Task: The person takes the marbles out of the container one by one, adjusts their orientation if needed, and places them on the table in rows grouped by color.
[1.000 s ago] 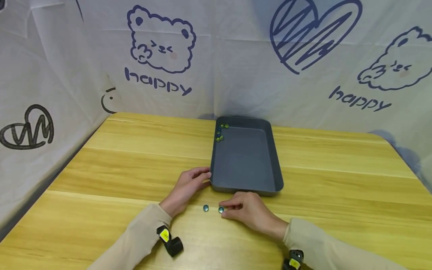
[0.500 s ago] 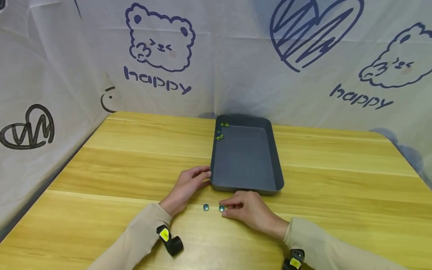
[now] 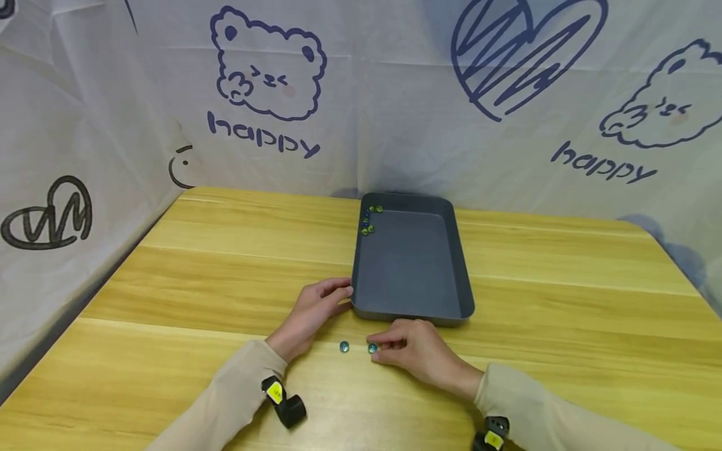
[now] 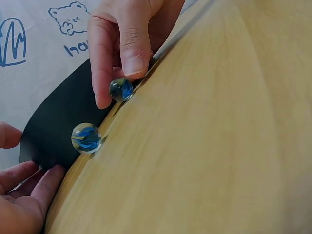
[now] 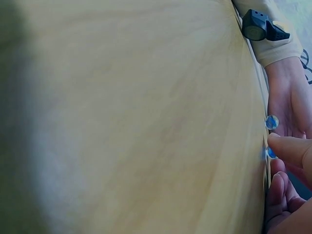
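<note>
In the head view my right hand (image 3: 420,354) is low on the table, with a blue-and-yellow clear glass marble (image 3: 373,348) between its thumb and index finger. The left wrist view shows that marble (image 4: 122,89) below the thumb tip and against the index finger. A second marble (image 3: 345,346) lies on the wood to its left, apart from both hands. My left hand (image 3: 307,313) touches the near left corner of a dark grey rectangular tray (image 3: 412,310) with its fingertips. In the right wrist view, the right fingers partly cover one marble (image 5: 272,152).
Several yellow-green and blue marbles (image 3: 368,222) sit along the tray's far left inside corner. The wooden table (image 3: 225,250) extends on both sides of the tray. White cloth (image 3: 395,125) with drawn bears and hearts hangs behind and at the left.
The marble at my right fingertips has shifted slightly rightward, further in between thumb and index finger. Both hands, the tray and the second marble stay almost where they were.
</note>
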A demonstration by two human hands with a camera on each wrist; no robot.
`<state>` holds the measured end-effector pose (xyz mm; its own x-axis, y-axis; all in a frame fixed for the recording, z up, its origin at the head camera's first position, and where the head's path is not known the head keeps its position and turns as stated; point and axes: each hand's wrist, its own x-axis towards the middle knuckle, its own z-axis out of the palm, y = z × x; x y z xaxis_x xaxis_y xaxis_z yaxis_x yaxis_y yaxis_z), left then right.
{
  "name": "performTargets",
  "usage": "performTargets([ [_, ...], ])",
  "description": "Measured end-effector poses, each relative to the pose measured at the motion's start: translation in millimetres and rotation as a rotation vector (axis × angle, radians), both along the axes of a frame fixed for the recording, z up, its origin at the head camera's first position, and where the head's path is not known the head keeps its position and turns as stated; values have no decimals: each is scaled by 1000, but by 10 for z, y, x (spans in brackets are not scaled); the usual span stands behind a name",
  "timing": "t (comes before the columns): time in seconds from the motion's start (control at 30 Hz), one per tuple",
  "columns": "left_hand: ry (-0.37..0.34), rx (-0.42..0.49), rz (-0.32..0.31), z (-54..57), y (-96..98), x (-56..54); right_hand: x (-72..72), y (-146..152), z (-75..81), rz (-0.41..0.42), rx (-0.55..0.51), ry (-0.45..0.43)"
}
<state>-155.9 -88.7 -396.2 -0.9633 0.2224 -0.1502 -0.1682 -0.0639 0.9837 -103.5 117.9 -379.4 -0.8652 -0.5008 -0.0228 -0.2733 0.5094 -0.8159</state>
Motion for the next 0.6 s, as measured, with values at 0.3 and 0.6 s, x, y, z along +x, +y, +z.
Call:
performTargets([
  [0.3,-2,1,-3,-2,-4,-1,-7,13,-12,-4,-17,-5],
  [0.6,0,3,3,7,-3,6,-12,16,-6,-27,2,2],
])
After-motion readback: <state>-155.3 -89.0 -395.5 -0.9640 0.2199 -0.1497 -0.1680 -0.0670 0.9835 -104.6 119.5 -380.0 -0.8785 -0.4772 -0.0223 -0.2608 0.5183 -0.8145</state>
